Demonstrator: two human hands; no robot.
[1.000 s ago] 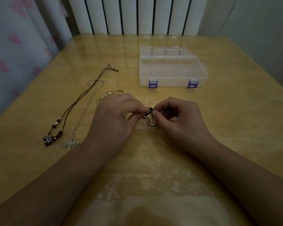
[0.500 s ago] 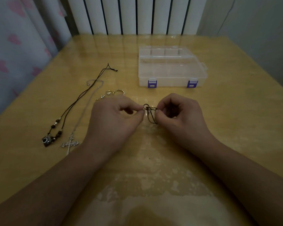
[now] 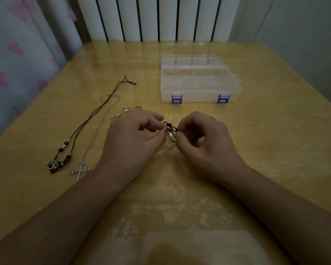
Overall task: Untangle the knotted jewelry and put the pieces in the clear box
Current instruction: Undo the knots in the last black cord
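At the centre of the glossy yellow wooden table [image 3: 266, 131], the left hand [image 3: 130, 142] and right hand [image 3: 208, 142] both pinch a small knotted black cord [image 3: 170, 129], thin and looped, with a tiny metallic bead at the knot. Thumb and forefinger of each hand close on it from either side, just above the tabletop. At 12 o'clock from the hands sits the clear box [image 3: 199, 81], rectangular translucent plastic with two purple clasps, lid closed. At 9 o'clock lie a black cord necklace [image 3: 88, 121] with dark beads and a chunky pendant, and beside it a silver chain with an ornate cross [image 3: 80, 170]. Small gold-toned pieces [image 3: 126, 110] rest just beyond the left knuckles.
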